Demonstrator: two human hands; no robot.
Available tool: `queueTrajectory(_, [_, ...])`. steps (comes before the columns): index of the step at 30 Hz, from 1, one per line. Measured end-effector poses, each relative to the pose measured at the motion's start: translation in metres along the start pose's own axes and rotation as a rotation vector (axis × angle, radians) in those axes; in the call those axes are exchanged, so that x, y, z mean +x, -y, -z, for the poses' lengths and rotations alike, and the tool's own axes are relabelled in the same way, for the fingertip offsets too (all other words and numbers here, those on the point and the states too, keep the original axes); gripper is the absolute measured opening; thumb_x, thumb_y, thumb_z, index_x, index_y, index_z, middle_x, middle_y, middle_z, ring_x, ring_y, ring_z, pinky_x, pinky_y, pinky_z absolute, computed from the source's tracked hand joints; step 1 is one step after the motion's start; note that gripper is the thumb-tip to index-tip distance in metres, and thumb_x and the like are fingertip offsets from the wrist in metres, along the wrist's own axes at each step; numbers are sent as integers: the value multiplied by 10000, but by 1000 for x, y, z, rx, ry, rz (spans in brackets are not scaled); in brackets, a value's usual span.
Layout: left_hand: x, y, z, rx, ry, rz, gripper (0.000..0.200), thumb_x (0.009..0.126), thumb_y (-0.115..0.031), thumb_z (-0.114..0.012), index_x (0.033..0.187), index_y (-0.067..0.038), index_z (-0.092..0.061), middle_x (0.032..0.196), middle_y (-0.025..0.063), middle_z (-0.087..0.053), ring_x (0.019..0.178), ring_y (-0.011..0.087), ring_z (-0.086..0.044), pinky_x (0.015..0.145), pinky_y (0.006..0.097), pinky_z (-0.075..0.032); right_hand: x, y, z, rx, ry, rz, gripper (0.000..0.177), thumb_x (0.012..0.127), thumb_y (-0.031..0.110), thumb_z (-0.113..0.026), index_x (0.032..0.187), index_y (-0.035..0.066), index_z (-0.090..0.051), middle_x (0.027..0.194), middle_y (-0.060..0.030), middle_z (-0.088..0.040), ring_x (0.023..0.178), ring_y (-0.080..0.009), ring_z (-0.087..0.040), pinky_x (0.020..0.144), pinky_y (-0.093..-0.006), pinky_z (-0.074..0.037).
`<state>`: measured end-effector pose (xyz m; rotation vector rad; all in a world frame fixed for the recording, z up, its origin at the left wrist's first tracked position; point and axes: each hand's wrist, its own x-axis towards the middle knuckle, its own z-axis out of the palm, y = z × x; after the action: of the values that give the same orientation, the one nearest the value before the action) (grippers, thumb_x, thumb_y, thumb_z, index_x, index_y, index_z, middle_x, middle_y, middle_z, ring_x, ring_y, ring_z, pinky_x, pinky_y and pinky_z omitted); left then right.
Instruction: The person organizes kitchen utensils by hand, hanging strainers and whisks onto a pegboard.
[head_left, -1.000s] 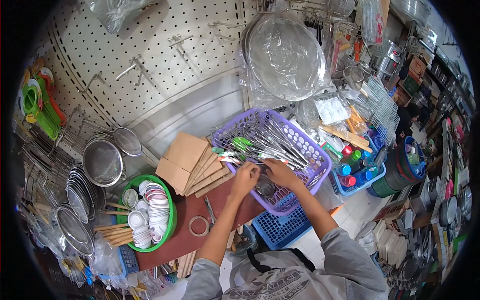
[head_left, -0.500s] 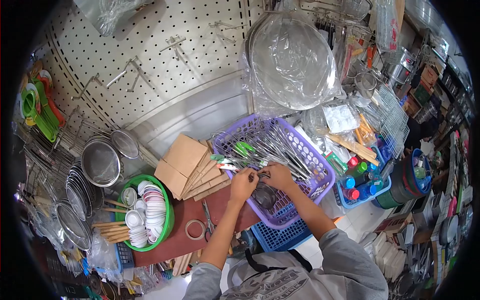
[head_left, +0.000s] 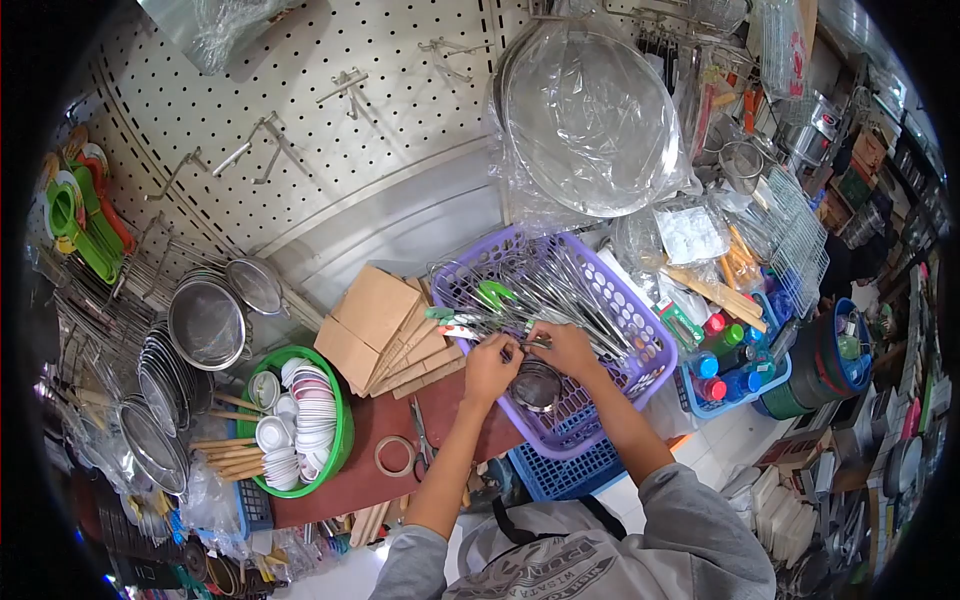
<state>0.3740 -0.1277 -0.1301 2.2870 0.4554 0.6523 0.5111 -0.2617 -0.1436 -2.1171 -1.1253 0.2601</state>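
Over the near left part of a purple plastic basket (head_left: 566, 449), my two hands work close together. My left hand (head_left: 491, 366) is closed, its fingertips pinched on something small and dark. My right hand (head_left: 564, 350) is also closed, thumb and finger pinching at the same spot; what they grip is too small to make out. Just below the fingers is a small round mesh strainer (head_left: 536, 386); whether its handle runs up into my hands is hidden. Behind them, the basket holds many thin metal utensils (head_left: 575, 290) and a bright green-handled one (head_left: 494, 293).
Left of the basket, flattened cardboard (head_left: 366, 318), scissors (head_left: 420, 440) and a tape roll (head_left: 394, 456) lie on the reddish-brown tabletop (head_left: 340, 505). A green basin (head_left: 345, 430) holds white bowls and spoons. Strainers (head_left: 207, 320) hang at left; a blue basket (head_left: 783, 372) holds bottles at right.
The view has shifted slightly. My fingers have moved a little at the pinched spot, and the right hand sits slightly farther from the left. The strainer stays just below them.
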Motion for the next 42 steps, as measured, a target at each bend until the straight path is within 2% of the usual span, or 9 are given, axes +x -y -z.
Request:
queueTrajectory(4, [0, 0, 0, 33, 14, 2, 124, 836, -142, -734, 892, -31, -721, 847, 121, -711, 786, 302, -714, 731, 397, -563, 1, -3, -4, 59, -31, 47, 293, 817, 346, -828, 981, 172, -660, 916, -52, -770, 853, -317, -739, 728, -437, -547])
queueTrajectory(13, [1, 1, -1, 52, 10, 12, 140, 839, -174, -742, 868, -38, -729, 847, 128, -727, 779, 310, -722, 729, 404, -568, 1, -13, -4, 4, 21, 171, 358, 857, 316, -806, 1199, 218, -764, 996, -95, -734, 884, -281, -735, 762, -387, -577])
queueTrajectory(19, [0, -3, 0, 98, 29, 5, 144, 844, -185, -745, 881, -46, -743, 833, 128, -734, 756, 313, -721, 718, 404, -569, 3, -20, -16, 101, -25, 226, 334, 889, 355, -776, 1143, 138, -783, 991, -112, -737, 869, -307, -735, 762, -384, -579])
queueTrajectory(25, [1, -1, -1, 42, 17, 30, 162, 850, -189, -737, 914, -41, -742, 831, 138, -733, 756, 314, -719, 717, 407, -565, 2, -12, -7, 142, 28, 64, 292, 905, 405, -753, 1085, 182, -813, 964, -117, -770, 825, -298, -734, 730, -375, -564])
queueTrajectory(31, [0, 4, -3, 73, 22, 44, 145, 842, -163, -728, 904, -32, -729, 858, 147, -723, 773, 320, -715, 729, 410, -563, -3, 10, 3, 116, -157, 259, 245, 939, 295, -732, 1080, 107, -804, 991, -94, -778, 869, -280, -742, 737, -358, -564])
queueTrajectory(34, [1, 9, -5, 66, -51, -56, 132, 827, -152, -733, 890, -36, -722, 889, 141, -711, 764, 319, -705, 728, 420, -559, -3, 29, 17, 128, -329, 393, 208, 948, 300, -704, 1065, 173, -820, 992, -44, -781, 863, -255, -733, 747, -374, -559])
queueTrajectory(37, [0, 5, -1, 10, -78, -94, 185, 838, -169, -745, 968, -43, -711, 887, 127, -685, 748, 303, -679, 717, 408, -548, -4, 36, 27, 65, -380, 472, 191, 939, 272, -707, 1058, 173, -820, 974, -31, -771, 876, -246, -721, 770, -380, -549])
queueTrajectory(40, [0, -13, 10, 15, 7, 135, 272, 865, -219, -771, 1058, -49, -683, 854, 115, -663, 710, 269, -650, 693, 391, -527, -6, 46, 43, -17, -424, 522, 212, 899, 196, -753, 1090, 131, -816, 1017, -74, -779, 894, -248, -721, 794, -378, -552])
queueTrajectory(42, [-2, -13, 10, -90, -32, 58, 342, 898, -280, -764, 1134, -51, -671, 864, 123, -664, 697, 254, -640, 686, 383, -515, -7, 49, 48, 49, -378, 456, 220, 914, 195, -750, 1108, 108, -809, 1020, -97, -779, 898, -236, -727, 801, -357, -554])
